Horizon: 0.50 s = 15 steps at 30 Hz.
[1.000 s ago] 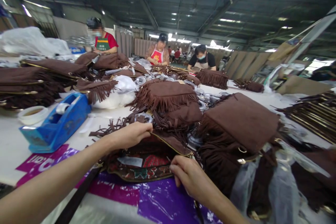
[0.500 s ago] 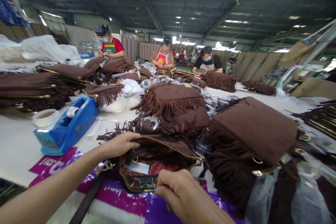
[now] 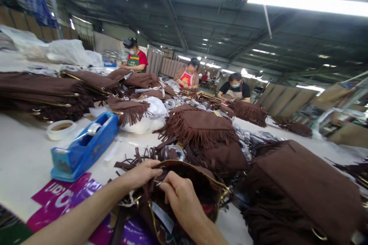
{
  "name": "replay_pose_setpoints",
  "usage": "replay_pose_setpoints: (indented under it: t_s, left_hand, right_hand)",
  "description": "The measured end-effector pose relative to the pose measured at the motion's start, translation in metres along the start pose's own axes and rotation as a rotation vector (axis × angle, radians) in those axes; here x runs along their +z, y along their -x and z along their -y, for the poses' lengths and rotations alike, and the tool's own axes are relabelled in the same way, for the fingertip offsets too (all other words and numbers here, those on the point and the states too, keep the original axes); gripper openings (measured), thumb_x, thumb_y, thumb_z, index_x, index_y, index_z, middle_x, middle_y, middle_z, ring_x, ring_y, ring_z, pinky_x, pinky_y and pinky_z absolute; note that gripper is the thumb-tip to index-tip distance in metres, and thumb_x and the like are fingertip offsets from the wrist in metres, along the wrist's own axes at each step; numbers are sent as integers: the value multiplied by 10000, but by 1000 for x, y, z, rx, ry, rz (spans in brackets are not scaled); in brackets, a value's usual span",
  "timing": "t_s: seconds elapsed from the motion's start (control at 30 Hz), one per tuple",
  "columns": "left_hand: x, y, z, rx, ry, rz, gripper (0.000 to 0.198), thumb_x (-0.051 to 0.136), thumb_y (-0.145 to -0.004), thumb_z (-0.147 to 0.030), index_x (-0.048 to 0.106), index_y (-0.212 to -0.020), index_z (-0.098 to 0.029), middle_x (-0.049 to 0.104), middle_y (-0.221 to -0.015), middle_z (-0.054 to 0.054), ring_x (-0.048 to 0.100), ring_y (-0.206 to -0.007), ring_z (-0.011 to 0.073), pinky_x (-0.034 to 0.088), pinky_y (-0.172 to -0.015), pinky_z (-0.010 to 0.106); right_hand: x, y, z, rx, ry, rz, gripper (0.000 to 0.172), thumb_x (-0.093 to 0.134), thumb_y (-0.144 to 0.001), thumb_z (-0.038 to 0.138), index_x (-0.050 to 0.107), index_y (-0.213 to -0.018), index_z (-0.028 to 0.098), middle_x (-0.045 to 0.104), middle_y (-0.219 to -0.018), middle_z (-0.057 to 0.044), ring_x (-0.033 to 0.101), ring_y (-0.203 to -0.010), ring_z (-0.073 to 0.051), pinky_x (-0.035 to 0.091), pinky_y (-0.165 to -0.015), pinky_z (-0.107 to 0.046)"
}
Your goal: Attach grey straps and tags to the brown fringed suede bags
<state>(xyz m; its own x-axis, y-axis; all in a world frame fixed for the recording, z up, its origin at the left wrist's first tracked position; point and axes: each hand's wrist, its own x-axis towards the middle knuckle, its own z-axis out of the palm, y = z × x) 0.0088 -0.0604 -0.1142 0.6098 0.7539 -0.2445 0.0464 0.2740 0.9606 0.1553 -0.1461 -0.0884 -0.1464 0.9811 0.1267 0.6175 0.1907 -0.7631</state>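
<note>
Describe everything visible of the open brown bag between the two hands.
The open brown bag looks like soft suede, its gaping mouth edged with a gold zipper. Gold hardware sits at its right end; a pale tag shows inside. The lining is mostly shadowed. The left hand pinches the edge; the right hand, fingers curled, reaches into the opening. It sits on the worktable's near side.

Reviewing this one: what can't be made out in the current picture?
All in the head view:
Whether the right hand pinches anything: too small and blurred.
Bottom of the open bag: behind that hand, in shadow.
The bag's near side: cut off by the picture's bottom edge.
Any print on the white label: blurred.
Part of the purple sheet: behind the left forearm.
</note>
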Motion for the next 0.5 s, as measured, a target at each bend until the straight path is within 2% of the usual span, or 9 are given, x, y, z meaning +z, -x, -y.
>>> replay_pose_setpoints:
  t_s: [0.07, 0.17, 0.3, 0.4, 0.47, 0.5]
  left_hand:
    - [0, -2, 4, 11, 11, -9, 280, 726, -588, -379, 615, -705, -149, 552, -569, -56, 422, -501, 94, 300, -480, 213]
    - [-2, -7, 12, 37, 17, -50, 274, 712, -597, -366, 580, -709, -153, 530, -572, -62, 427, -522, 96, 312, -502, 212]
    - [-5, -5, 13, 101, -42, -110, 214, 661, -627, -253, 552, -791, -170, 562, -656, -49, 500, -610, 122, 379, -563, 217]
    - [-6, 14, -1, 365, -234, -188, 327, 549, -724, -169, 556, -1050, -192, 626, -911, 18, 575, -792, 165, 462, -725, 273]
    - [-5, 32, -11, 596, -549, -219, 409, 460, -785, -106, 555, -1166, -223, 595, -1079, 57, 564, -942, 190, 455, -849, 314]
    - [-4, 39, -15, 683, -744, -212, 398, 435, -814, -90, 578, -1157, -232, 580, -1103, 64, 548, -976, 196, 444, -867, 316]
  right_hand:
    - [7, -6, -1, -19, -64, -5, 81, 512, -864, 158, 562, -819, 203, 523, -541, 65, 500, -511, -116, 336, -541, -208]
    - [13, -12, -2, -90, -57, 6, 154, 522, -856, 165, 580, -992, 204, 546, -586, 65, 521, -546, -127, 349, -562, -213]
    - [16, -12, -5, -132, -67, -6, 114, 494, -881, 201, 576, -801, 207, 570, -623, 40, 525, -574, -121, 358, -578, -213]
    - [17, -12, -10, -85, -153, -18, 159, 493, -881, 229, 535, -730, 202, 529, -552, 53, 492, -517, -109, 343, -524, -204]
    - [18, -12, -14, -64, -229, -13, 149, 487, -874, 225, 532, -735, 199, 507, -527, 62, 469, -486, -102, 331, -491, -197]
    - [19, -12, -16, -67, -258, -12, 132, 485, -867, 213, 537, -747, 196, 503, -527, 65, 464, -481, -100, 329, -483, -196]
